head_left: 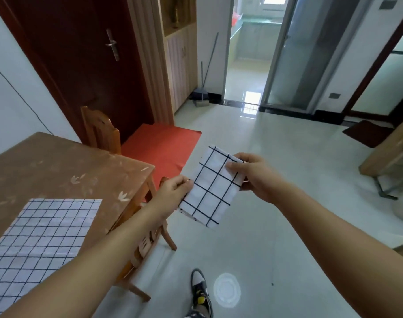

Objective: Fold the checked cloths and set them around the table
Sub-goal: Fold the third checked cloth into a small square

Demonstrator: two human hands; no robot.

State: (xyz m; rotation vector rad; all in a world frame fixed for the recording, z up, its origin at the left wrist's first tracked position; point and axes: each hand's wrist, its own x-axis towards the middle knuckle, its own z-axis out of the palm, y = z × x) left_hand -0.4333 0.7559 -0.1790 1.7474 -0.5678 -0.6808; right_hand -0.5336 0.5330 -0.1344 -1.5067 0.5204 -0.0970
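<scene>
Pale glossy floor tiles (276, 203) fill most of the room, with a dark red door (86, 65) and an orange mat (163, 148) at the far left and a wooden table (58, 166) with a brown patterned top along the left edge. Over the floor, just off the table's corner, both hands grip a folded checked cloth (212, 187) in the air: the left hand (175, 189) pinches its lower left edge and the right hand (253, 175) clamps its upper right edge, thumb on top. A second checked cloth (42, 237) lies spread flat on the near part of the table, and wooden chairs (102, 131) stand at the table's far and right sides.
</scene>
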